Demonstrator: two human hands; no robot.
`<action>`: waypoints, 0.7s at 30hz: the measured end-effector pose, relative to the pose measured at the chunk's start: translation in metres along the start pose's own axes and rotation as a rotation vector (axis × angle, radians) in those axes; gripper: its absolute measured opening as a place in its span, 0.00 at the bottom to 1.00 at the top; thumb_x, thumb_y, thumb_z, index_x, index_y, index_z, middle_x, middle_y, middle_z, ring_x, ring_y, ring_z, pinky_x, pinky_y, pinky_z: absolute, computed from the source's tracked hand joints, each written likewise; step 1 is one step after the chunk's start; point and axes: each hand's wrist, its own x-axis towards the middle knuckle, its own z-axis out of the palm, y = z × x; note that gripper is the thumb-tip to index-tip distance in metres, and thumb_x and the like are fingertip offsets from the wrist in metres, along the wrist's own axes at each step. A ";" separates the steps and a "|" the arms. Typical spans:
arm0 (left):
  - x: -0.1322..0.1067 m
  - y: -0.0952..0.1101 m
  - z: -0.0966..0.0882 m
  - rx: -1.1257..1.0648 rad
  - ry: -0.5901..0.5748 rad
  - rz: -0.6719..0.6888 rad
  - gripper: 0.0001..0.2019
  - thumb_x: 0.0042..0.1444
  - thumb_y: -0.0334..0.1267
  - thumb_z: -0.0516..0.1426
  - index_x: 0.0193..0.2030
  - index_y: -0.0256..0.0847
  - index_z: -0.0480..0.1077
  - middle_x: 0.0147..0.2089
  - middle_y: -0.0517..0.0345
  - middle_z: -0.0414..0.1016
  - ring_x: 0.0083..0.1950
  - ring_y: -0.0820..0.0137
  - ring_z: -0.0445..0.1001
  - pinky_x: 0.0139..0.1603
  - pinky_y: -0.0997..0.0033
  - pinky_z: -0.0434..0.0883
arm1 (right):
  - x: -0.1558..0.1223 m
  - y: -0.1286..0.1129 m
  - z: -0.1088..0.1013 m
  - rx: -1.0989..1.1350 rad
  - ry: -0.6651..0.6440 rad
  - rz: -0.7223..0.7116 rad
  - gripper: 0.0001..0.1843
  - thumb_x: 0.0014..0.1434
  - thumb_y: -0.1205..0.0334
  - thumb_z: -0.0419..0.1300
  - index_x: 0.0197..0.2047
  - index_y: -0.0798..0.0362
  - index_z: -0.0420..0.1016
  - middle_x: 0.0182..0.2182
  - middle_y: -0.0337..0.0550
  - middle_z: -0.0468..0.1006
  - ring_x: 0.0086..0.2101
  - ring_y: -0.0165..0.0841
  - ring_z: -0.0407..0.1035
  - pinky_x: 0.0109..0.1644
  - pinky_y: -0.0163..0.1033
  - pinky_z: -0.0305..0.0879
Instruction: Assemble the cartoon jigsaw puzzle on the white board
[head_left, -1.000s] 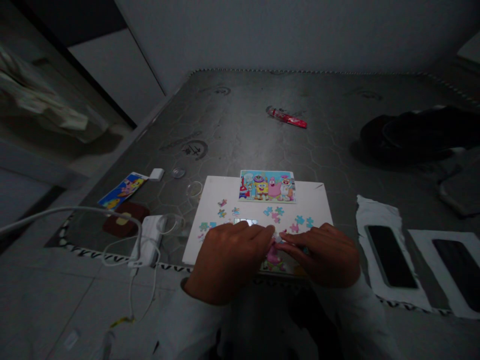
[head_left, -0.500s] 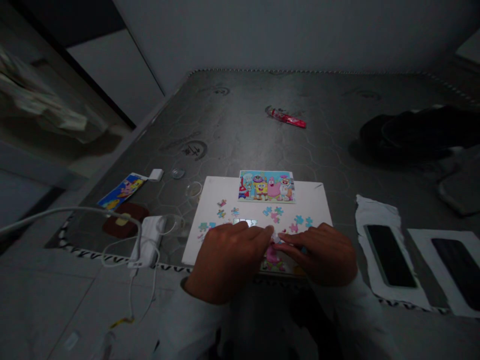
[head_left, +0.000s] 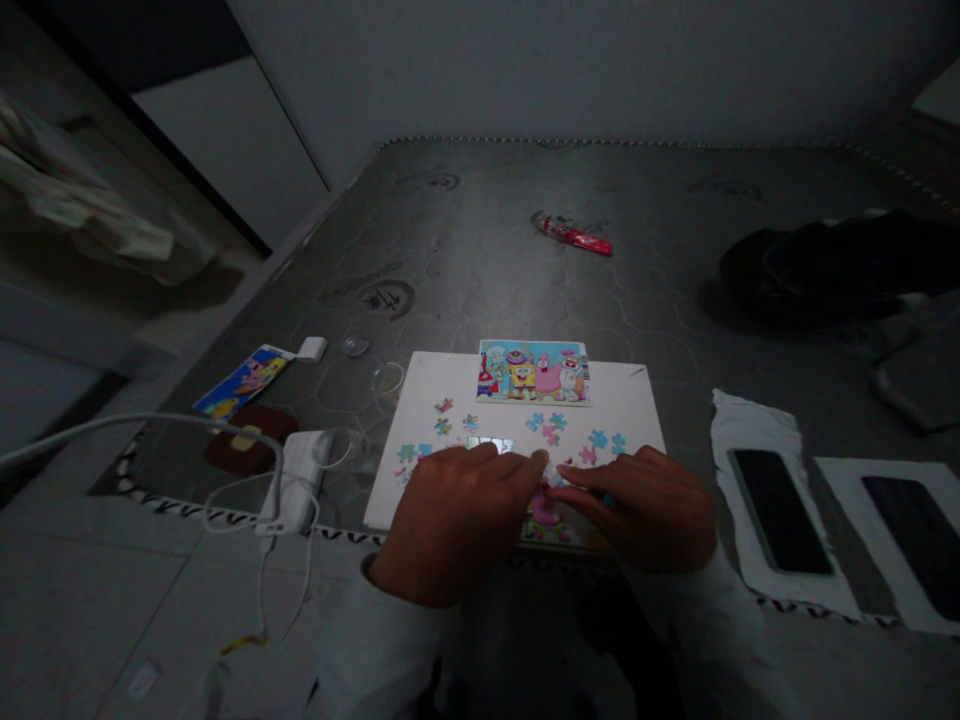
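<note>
Up at the fingertips, both hands' fingers close together around a tiny pale puzzle piece, too dark to tell if pinched. Left hand and right hand low on a white board, blue and pink puzzle pieces just beyond. Hardly any change from a moment ago.

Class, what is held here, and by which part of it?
A small pale jigsaw piece, pinched at its edges, as far as can be seen, between the fingers of the left hand and right hand.
</note>
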 end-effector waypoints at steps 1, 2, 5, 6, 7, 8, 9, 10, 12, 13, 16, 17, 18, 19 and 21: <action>0.000 0.000 0.000 -0.001 0.000 0.002 0.13 0.55 0.33 0.63 0.48 0.42 0.76 0.34 0.64 0.81 0.29 0.67 0.78 0.22 0.65 0.66 | 0.000 0.000 0.000 0.004 0.000 -0.002 0.13 0.66 0.51 0.61 0.35 0.50 0.81 0.23 0.29 0.79 0.23 0.21 0.72 0.30 0.35 0.58; 0.000 0.000 0.001 0.000 -0.003 0.002 0.13 0.55 0.33 0.63 0.48 0.42 0.76 0.34 0.64 0.81 0.29 0.67 0.78 0.23 0.65 0.66 | 0.000 0.000 0.000 0.004 -0.002 -0.003 0.13 0.66 0.52 0.61 0.36 0.50 0.81 0.24 0.30 0.79 0.24 0.22 0.72 0.30 0.35 0.58; -0.001 0.000 0.001 0.007 -0.012 0.003 0.12 0.55 0.33 0.64 0.47 0.42 0.76 0.34 0.64 0.81 0.29 0.66 0.78 0.23 0.65 0.66 | -0.001 0.000 -0.001 0.000 -0.018 -0.009 0.13 0.65 0.52 0.61 0.36 0.50 0.82 0.24 0.31 0.80 0.24 0.22 0.73 0.31 0.35 0.58; -0.001 0.000 0.001 0.006 -0.013 0.003 0.12 0.55 0.33 0.64 0.47 0.42 0.76 0.35 0.63 0.81 0.30 0.66 0.78 0.23 0.65 0.66 | -0.001 0.001 -0.001 -0.001 -0.019 -0.011 0.13 0.65 0.52 0.61 0.36 0.50 0.82 0.24 0.31 0.80 0.24 0.22 0.73 0.31 0.35 0.58; -0.001 0.000 0.001 0.005 -0.013 0.001 0.12 0.55 0.33 0.63 0.47 0.42 0.76 0.35 0.63 0.81 0.30 0.66 0.77 0.23 0.65 0.66 | -0.001 0.001 -0.001 -0.003 -0.020 -0.013 0.13 0.66 0.52 0.61 0.36 0.50 0.82 0.24 0.31 0.80 0.24 0.22 0.73 0.31 0.35 0.58; -0.001 -0.001 0.001 0.002 -0.011 0.000 0.11 0.56 0.33 0.63 0.46 0.42 0.76 0.34 0.63 0.81 0.29 0.66 0.77 0.23 0.65 0.65 | -0.001 0.001 -0.001 -0.006 -0.019 -0.012 0.14 0.66 0.52 0.61 0.35 0.50 0.82 0.24 0.31 0.80 0.24 0.22 0.73 0.30 0.35 0.58; -0.001 -0.001 0.000 0.000 -0.010 -0.001 0.10 0.56 0.33 0.63 0.45 0.42 0.76 0.34 0.63 0.81 0.29 0.66 0.77 0.23 0.65 0.65 | -0.001 0.001 -0.001 -0.010 -0.021 -0.013 0.14 0.66 0.51 0.60 0.35 0.49 0.82 0.24 0.31 0.80 0.24 0.22 0.72 0.30 0.35 0.58; 0.000 -0.001 0.000 -0.002 -0.008 -0.002 0.08 0.56 0.34 0.63 0.44 0.42 0.76 0.33 0.63 0.80 0.28 0.66 0.76 0.22 0.65 0.64 | -0.001 0.002 -0.001 -0.014 -0.023 -0.014 0.14 0.66 0.51 0.60 0.35 0.49 0.82 0.23 0.30 0.79 0.23 0.22 0.72 0.30 0.35 0.58; 0.000 -0.001 -0.001 -0.006 0.001 0.004 0.07 0.56 0.33 0.63 0.42 0.42 0.76 0.31 0.64 0.79 0.27 0.66 0.75 0.22 0.65 0.63 | -0.001 0.002 0.000 -0.020 -0.023 -0.015 0.14 0.66 0.51 0.60 0.35 0.49 0.82 0.23 0.30 0.80 0.23 0.22 0.72 0.29 0.35 0.57; 0.001 -0.001 -0.002 -0.007 0.005 0.006 0.06 0.56 0.34 0.64 0.41 0.42 0.76 0.30 0.64 0.79 0.27 0.66 0.75 0.22 0.65 0.63 | -0.001 0.002 0.000 -0.019 -0.022 -0.014 0.14 0.66 0.51 0.61 0.35 0.48 0.82 0.24 0.30 0.80 0.23 0.22 0.72 0.29 0.35 0.57; 0.001 -0.001 -0.002 -0.009 0.015 -0.001 0.06 0.56 0.35 0.64 0.41 0.42 0.76 0.30 0.64 0.79 0.27 0.66 0.75 0.23 0.66 0.63 | -0.001 0.001 0.000 -0.016 -0.008 -0.005 0.13 0.65 0.50 0.61 0.35 0.48 0.81 0.24 0.29 0.80 0.24 0.22 0.73 0.30 0.35 0.58; 0.001 -0.001 -0.001 -0.009 0.015 -0.004 0.06 0.56 0.35 0.64 0.41 0.42 0.76 0.31 0.64 0.79 0.27 0.66 0.76 0.23 0.65 0.63 | -0.001 0.001 0.000 -0.014 -0.009 -0.003 0.13 0.66 0.50 0.61 0.36 0.48 0.81 0.24 0.28 0.80 0.24 0.22 0.73 0.30 0.35 0.58; 0.001 -0.001 -0.001 -0.011 0.015 -0.006 0.06 0.56 0.36 0.64 0.41 0.42 0.76 0.31 0.64 0.79 0.27 0.66 0.76 0.23 0.65 0.63 | -0.001 0.001 0.000 -0.012 -0.007 -0.003 0.14 0.66 0.50 0.61 0.36 0.48 0.81 0.24 0.28 0.80 0.24 0.22 0.73 0.30 0.36 0.58; 0.000 -0.001 0.000 -0.012 0.012 -0.007 0.07 0.56 0.36 0.64 0.41 0.42 0.76 0.31 0.64 0.79 0.27 0.66 0.76 0.23 0.65 0.63 | -0.001 0.001 0.000 -0.012 -0.002 -0.002 0.14 0.66 0.50 0.61 0.35 0.48 0.81 0.24 0.29 0.80 0.23 0.22 0.73 0.30 0.36 0.58; -0.001 -0.001 0.001 -0.013 0.013 -0.006 0.07 0.55 0.36 0.65 0.42 0.43 0.75 0.31 0.65 0.79 0.28 0.66 0.76 0.23 0.65 0.63 | -0.001 0.000 0.001 -0.009 0.004 0.003 0.14 0.65 0.49 0.61 0.35 0.48 0.81 0.25 0.29 0.81 0.23 0.22 0.73 0.30 0.36 0.58</action>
